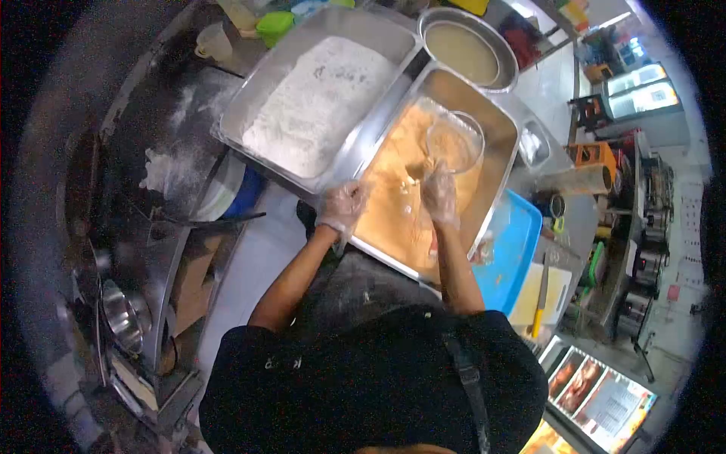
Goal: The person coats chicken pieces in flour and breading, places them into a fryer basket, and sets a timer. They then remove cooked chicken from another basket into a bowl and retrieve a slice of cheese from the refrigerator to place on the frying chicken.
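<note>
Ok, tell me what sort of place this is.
Probably a commercial kitchen: a deep metal pan holds what looks like orange-tan powder, and a yellow-handled knife lies on a cutting board.

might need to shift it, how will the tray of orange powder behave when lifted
The tray is probably heavy, with powder spread widely inside. That loose powder would likely slide if tilted. Its metal walls look stiff.

White powder (325,106) lies in a rectangular steel pan (382,29), left of a second rectangular steel pan (495,140) holding orange-tan powder (387,216). Beyond the second sits a round steel bowl (510,64). A yellow-handled steel knife (540,309) lies on a pale rectangular cutting board (556,291).
</note>
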`<action>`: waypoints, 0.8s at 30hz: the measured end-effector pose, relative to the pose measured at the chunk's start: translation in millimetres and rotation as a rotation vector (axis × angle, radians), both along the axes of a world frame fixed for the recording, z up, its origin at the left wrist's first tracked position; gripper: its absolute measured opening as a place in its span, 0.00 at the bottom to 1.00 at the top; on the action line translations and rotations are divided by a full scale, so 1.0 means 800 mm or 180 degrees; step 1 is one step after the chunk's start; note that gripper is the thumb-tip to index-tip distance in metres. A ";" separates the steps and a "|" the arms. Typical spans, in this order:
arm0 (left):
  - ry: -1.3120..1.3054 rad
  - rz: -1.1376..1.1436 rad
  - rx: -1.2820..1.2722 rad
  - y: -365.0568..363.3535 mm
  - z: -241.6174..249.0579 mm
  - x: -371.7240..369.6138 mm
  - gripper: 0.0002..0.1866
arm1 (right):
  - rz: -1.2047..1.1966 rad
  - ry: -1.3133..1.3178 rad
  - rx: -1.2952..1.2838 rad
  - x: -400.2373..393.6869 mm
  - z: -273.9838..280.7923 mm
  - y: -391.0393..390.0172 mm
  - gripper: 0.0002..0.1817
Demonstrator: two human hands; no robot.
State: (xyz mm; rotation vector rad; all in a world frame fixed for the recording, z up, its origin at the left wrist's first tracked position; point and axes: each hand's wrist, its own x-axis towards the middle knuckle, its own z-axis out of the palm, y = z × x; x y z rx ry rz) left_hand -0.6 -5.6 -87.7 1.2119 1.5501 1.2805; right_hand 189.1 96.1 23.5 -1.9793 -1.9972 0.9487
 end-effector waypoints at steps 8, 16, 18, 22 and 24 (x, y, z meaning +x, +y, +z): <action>0.0557 -0.0104 -0.0412 0.006 0.054 0.006 0.13 | 0.1588 -0.0123 0.0554 0.043 -0.053 0.037 0.16; -0.0344 -0.0241 -0.0749 0.018 0.053 0.001 0.14 | 0.1659 -0.1252 0.1201 0.004 -0.163 -0.002 0.19; -0.0238 -0.0239 -0.0809 0.016 0.059 0.000 0.15 | 0.2231 -0.1172 0.1802 -0.016 -0.270 -0.048 0.16; 0.0089 -0.0209 -0.0833 0.018 0.064 -0.001 0.14 | 0.2111 0.0429 0.0420 -0.037 -0.166 -0.035 0.09; 0.0254 -0.0020 -0.0414 0.023 0.011 -0.001 0.15 | 0.1681 0.0264 0.1075 -0.025 -0.180 0.015 0.06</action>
